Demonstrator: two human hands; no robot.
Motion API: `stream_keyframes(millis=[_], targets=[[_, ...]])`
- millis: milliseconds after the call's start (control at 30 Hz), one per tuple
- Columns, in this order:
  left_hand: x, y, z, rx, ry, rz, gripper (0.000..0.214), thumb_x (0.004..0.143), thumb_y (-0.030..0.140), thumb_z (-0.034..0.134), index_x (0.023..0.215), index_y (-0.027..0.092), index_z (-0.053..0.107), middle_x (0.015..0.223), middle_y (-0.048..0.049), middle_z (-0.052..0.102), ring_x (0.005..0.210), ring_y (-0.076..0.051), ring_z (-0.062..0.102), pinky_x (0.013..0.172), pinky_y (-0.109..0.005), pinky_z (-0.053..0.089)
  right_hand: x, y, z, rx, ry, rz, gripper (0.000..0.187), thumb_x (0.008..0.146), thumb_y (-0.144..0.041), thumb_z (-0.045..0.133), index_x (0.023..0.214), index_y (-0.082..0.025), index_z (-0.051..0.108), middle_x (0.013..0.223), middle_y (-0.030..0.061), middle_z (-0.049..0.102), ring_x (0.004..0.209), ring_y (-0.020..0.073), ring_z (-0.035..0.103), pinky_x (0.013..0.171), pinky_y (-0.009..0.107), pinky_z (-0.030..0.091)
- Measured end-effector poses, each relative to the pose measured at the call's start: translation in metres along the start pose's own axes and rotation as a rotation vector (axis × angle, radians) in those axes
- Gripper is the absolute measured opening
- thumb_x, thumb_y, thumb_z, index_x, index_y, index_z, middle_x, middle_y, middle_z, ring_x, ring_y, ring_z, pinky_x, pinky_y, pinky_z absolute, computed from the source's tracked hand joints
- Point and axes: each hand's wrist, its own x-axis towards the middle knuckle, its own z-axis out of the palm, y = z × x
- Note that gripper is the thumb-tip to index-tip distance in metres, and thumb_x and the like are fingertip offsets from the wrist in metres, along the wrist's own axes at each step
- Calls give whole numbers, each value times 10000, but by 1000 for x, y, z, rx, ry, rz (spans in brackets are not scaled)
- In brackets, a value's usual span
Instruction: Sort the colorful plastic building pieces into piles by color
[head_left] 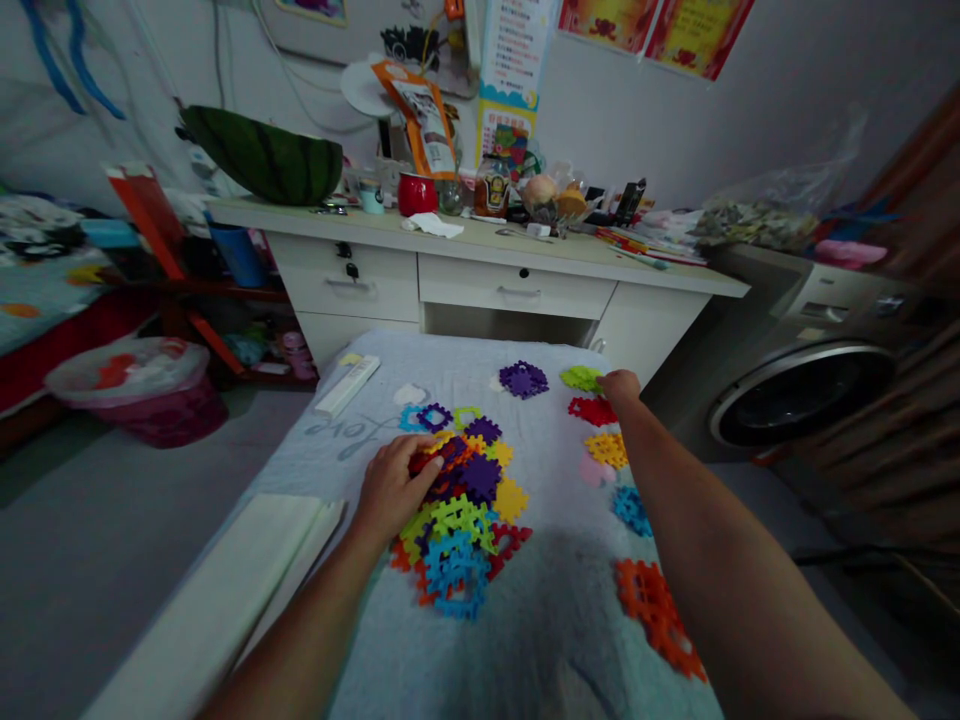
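Observation:
A heap of colourful interlocking plastic pieces [465, 510] lies in the middle of a light blue towel [487, 640]. My left hand [394, 485] rests on the heap's left side, fingers curled onto a red-orange piece. My right hand [619, 388] reaches to the far right and touches a red piece [589, 409] next to a green piece [580, 377]. Sorted groups lie along the right: purple [523, 379], yellow [606, 449], pink [592, 470], blue [631, 508] and orange [658, 615].
A white desk [480, 275] with drawers stands beyond the towel, holding half a watermelon [262, 157], a red cup [416, 194] and clutter. A washing machine [810, 385] is at right. A pink bin [142, 390] sits on the floor at left. White folded sheets [247, 570] lie by the towel.

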Motion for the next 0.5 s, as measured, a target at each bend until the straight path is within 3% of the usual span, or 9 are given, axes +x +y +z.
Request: stream_keyframes(millis=[200, 367, 433, 500], targets=[[0, 0, 1, -2, 16, -3, 293, 845, 420, 553, 1060, 247, 650, 1120, -35, 671, 1048, -234, 611, 942, -394, 470, -9, -3, 1, 70, 61, -46, 311, 802, -186, 566, 1057, -107, 725, 1037, 146, 720, 960, 231, 666, 794, 272, 485], [0, 0, 1, -7, 25, 1, 289, 841, 410, 555, 1059, 249, 655, 1109, -35, 677, 1019, -230, 617, 935, -398, 468, -45, -29, -9, 263, 90, -196, 352, 770, -193, 553, 1075, -106, 708, 1024, 130, 712, 883, 200, 650, 788, 272, 480], [-1, 1, 1, -11, 23, 1, 285, 836, 405, 557, 1051, 247, 658, 1102, -34, 677, 1014, -229, 617, 933, -395, 467, -71, -44, -12, 356, -9, -322, 312, 767, -204, 555, 1026, -126, 710, 973, 94, 716, 833, 177, 638, 757, 264, 476], [-1, 2, 0, -19, 24, 0, 278, 830, 405, 560, 1031, 242, 660, 1088, -35, 679, 1004, -228, 619, 921, -389, 471, -101, -58, -12, 418, -219, -498, 258, 767, -223, 571, 969, -140, 709, 877, 49, 714, 754, 155, 621, 699, 250, 465]])
